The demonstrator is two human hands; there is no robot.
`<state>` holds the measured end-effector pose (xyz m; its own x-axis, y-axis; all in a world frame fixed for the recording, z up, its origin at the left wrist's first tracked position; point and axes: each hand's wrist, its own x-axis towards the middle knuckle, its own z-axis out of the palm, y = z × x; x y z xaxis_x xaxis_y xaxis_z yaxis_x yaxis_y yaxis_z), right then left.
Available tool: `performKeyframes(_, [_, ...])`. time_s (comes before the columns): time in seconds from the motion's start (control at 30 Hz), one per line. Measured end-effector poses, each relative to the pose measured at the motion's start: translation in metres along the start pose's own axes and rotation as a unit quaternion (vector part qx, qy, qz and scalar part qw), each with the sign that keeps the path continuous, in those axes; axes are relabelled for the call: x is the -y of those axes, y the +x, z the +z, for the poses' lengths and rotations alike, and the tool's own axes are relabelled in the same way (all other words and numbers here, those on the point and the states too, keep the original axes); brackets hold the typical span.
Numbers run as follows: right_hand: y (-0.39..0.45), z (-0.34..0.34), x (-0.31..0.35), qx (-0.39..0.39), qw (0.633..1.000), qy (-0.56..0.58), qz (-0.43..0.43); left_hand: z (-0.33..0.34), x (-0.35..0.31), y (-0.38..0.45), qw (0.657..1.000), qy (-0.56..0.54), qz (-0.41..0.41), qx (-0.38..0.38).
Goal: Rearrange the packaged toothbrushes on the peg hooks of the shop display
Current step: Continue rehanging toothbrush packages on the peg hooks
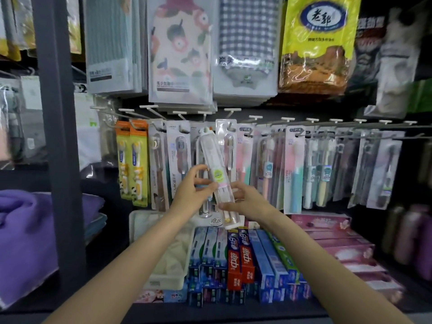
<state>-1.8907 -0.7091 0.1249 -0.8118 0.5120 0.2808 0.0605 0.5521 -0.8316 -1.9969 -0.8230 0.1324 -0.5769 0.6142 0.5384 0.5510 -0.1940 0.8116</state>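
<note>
A clear toothbrush pack point(216, 169) with a round yellow-green sticker is held tilted in front of a shop display, its top leaning left toward the peg hooks point(254, 118) and its lower end reaching just above the toothpaste boxes point(238, 258). The left hand point(190, 195) grips the pack at mid-length, thumb and fingers curled around its left edge. The right hand point(245, 199) pinches the lower part from the right side. Behind the pack, a second clear blister pack point(228, 146) hangs from a hook, flanked by rows of carded toothbrushes: orange-and-yellow children's packs point(133, 160) to the left, pink and teal ones point(294, 169) to the right. Packaged towels point(180, 50) hang above, and folded purple towels point(28, 230) lie on the shelf at far left.
</note>
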Motion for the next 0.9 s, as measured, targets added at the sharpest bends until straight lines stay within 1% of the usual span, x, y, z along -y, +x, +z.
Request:
performKeyframes(0.1, [0.000, 0.007, -0.003, 0.034, 0.999, 0.010, -0.005, 0.001, 0.001, 0.003, 1.000, -0.014, -0.020, -0.005])
performKeyframes(0.17, [-0.001, 0.008, -0.006, 0.061, 0.998, -0.028, -0.012, 0.003, 0.003, 0.005, 0.999, -0.014, -0.026, -0.020])
performKeyframes(0.23, [-0.002, 0.002, -0.009, 0.056, 0.995, -0.076, -0.031, 0.004, 0.006, 0.007, 0.999, -0.001, -0.025, -0.034])
performKeyframes(0.27, [-0.001, -0.004, -0.011, 0.015, 0.993, -0.107, -0.043, 0.004, 0.008, 0.008, 0.999, 0.007, -0.024, -0.040])
performKeyframes(0.3, [0.000, -0.012, -0.013, -0.062, 0.988, -0.133, -0.054, 0.002, 0.009, 0.009, 0.999, 0.016, -0.022, -0.047])
performKeyframes(0.33, [0.003, -0.022, -0.017, -0.158, 0.976, -0.140, -0.054, 0.001, 0.011, 0.010, 0.998, 0.026, -0.019, -0.056])
performKeyframes(0.37, [0.005, -0.032, -0.020, -0.246, 0.960, -0.124, -0.043, 0.001, 0.012, 0.010, 0.997, 0.037, -0.017, -0.066])
performKeyframes(0.4, [0.008, -0.043, -0.027, -0.307, 0.946, -0.102, -0.025, 0.001, 0.013, 0.011, 0.996, 0.048, -0.014, -0.077])
performKeyframes(0.43, [0.012, -0.049, -0.033, -0.333, 0.939, -0.089, -0.008, 0.002, 0.014, 0.011, 0.994, 0.059, -0.012, -0.088])
performKeyframes(0.5, [0.018, -0.054, -0.043, -0.319, 0.942, -0.104, 0.016, 0.006, 0.015, 0.011, 0.991, 0.085, -0.002, -0.106])
performKeyframes(0.53, [0.019, -0.053, -0.046, -0.307, 0.946, -0.105, 0.011, 0.009, 0.015, 0.011, 0.988, 0.103, 0.005, -0.111])
performKeyframes(0.67, [0.019, -0.035, -0.037, -0.256, 0.962, -0.060, -0.072, 0.013, 0.017, 0.009, 0.982, 0.146, 0.018, -0.118])
performKeyframes(0.73, [0.025, -0.024, -0.028, -0.231, 0.968, -0.033, -0.096, 0.012, 0.016, 0.009, 0.981, 0.158, 0.015, -0.115])
performKeyframes(0.83, [0.036, -0.009, -0.014, -0.196, 0.977, -0.002, -0.085, 0.009, 0.014, 0.007, 0.976, 0.182, 0.006, -0.117])
performKeyframes(0.9, [0.042, 0.001, -0.007, -0.187, 0.980, -0.002, -0.073, 0.006, 0.012, 0.006, 0.975, 0.191, 0.010, -0.110])
